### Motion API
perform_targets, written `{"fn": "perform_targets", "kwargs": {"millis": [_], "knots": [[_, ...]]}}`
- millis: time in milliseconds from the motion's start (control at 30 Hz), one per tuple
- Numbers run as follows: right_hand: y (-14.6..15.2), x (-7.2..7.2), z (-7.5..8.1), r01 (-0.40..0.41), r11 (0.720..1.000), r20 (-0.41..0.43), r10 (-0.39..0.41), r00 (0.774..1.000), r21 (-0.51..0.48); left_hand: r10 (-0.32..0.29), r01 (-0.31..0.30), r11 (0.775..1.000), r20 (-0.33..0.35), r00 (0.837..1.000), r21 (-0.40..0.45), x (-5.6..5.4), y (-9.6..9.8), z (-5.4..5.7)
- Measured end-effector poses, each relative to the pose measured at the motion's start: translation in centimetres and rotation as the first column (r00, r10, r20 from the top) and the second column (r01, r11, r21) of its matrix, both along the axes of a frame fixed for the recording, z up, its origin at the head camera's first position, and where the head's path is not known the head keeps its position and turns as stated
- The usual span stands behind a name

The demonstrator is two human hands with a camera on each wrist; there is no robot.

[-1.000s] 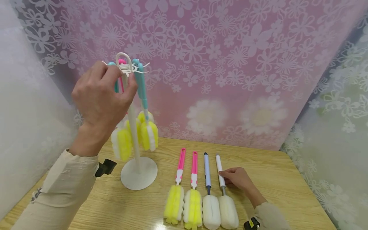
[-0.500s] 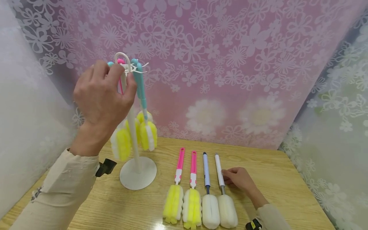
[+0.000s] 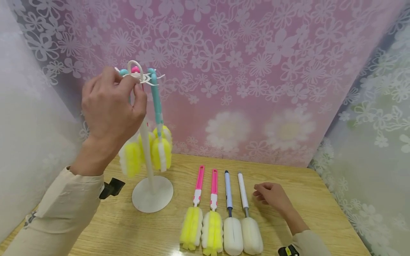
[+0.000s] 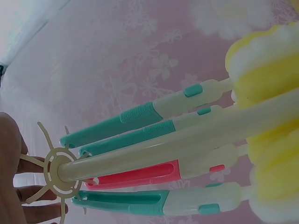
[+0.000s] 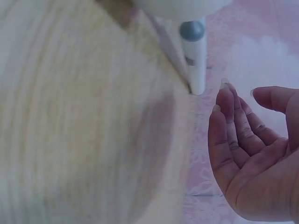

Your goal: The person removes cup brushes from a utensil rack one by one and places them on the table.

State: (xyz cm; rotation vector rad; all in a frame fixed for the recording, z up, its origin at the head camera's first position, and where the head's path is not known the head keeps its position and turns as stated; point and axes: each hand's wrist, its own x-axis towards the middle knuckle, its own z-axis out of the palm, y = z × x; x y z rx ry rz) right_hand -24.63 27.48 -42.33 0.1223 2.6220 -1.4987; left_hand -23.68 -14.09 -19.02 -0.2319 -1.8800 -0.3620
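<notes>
My left hand (image 3: 112,106) pinches the prong ring (image 4: 55,171) at the top of a white upright stand (image 3: 152,199). From its prongs hang teal-handled sponge brushes (image 3: 156,103) and a pink-handled one (image 4: 173,169), their yellow-and-white heads around the pole. My right hand (image 3: 273,197) holds nothing, its fingers loosely bent. It is just right of a white-handled bottle brush (image 3: 242,190) with a cream sponge head, and a gap shows between them. Left of that brush lie a blue-handled brush (image 3: 229,190) and two pink-handled brushes (image 3: 214,183) with yellow-and-white sponges.
The four-sided lying row sits on a wood-grain table (image 3: 307,199), handles toward the back. Behind the table hangs a pink floral curtain (image 3: 224,71). Pale floral cloth (image 3: 381,149) covers the right side, and a white surface (image 3: 41,117) stands at the left.
My right hand has let go of the white-handled brush and drawn off to the right. The stand's top has turned slightly in my left hand, shifting the hanging brushes.
</notes>
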Motion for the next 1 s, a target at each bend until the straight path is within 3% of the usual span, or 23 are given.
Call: {"fn": "perform_targets", "kwargs": {"millis": [267, 500, 800, 1000], "knots": [[-1.0, -0.2, 1.9, -0.034, 0.999, -0.062, 0.035, 0.997, 0.008, -0.058, 0.058, 0.998, 0.015, 0.998, -0.029, 0.1, -0.4, -0.1], [-2.7, -0.6, 5.1, -0.086, 0.996, -0.137, 0.082, 0.987, -0.019, -0.03, 0.032, 0.997, 0.02, 0.999, -0.073, 0.4, -0.8, 0.0], [-8.5, -1.0, 8.3, -0.21, 0.972, -0.196, 0.186, 0.963, -0.109, -0.022, 0.028, 0.988, 0.041, 0.999, -0.153, 0.9, -1.0, 0.1], [-12.6, -1.4, 9.9, -0.329, 0.933, -0.257, 0.285, 0.924, -0.147, -0.039, 0.042, 0.99, 0.027, 0.999, -0.138, 0.8, -1.1, 0.2]]}}
